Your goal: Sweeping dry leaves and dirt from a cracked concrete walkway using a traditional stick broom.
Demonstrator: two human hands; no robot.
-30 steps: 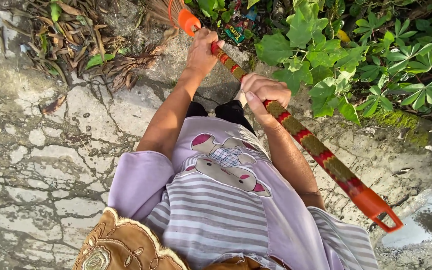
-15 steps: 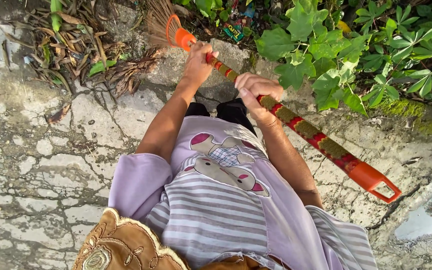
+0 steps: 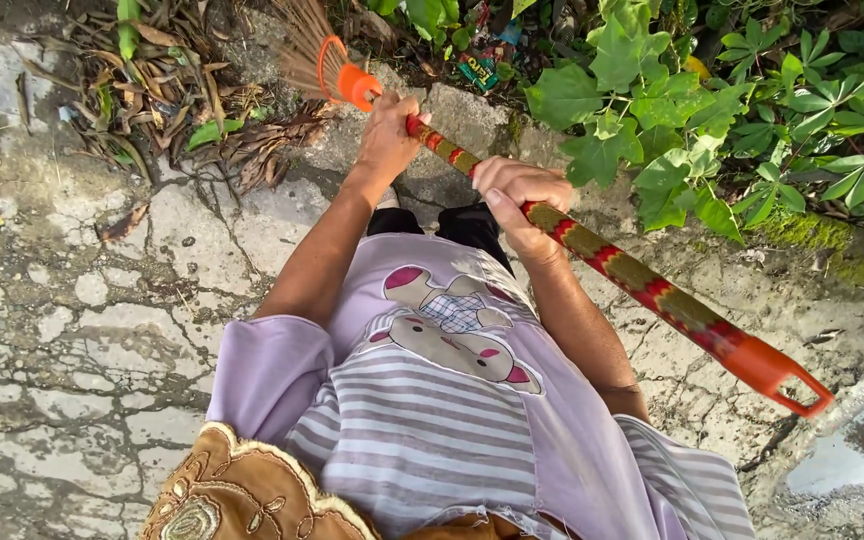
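The cracked grey concrete ground point(image 3: 82, 330) fills the view from 6 to 10 o'clock, with a shallow puddle point(image 3: 852, 450) at 4 o'clock. A bank of broad green leafy plants point(image 3: 712, 110) spreads across 1 to 3 o'clock. A heap of dry brown fallen leaves point(image 3: 182, 110) lies at 11 o'clock. The long broom with a red-and-olive patterned handle and orange plastic ends point(image 3: 642, 285) runs from its straw bristles at 12 o'clock, beside the leaf heap, down to its looped end at 4 o'clock. The left hand point(image 3: 387, 135) has its fingers wrapped tight around the handle just below the orange collar. The right hand point(image 3: 522, 195) clasps the handle further down, fingers curled fully around it.
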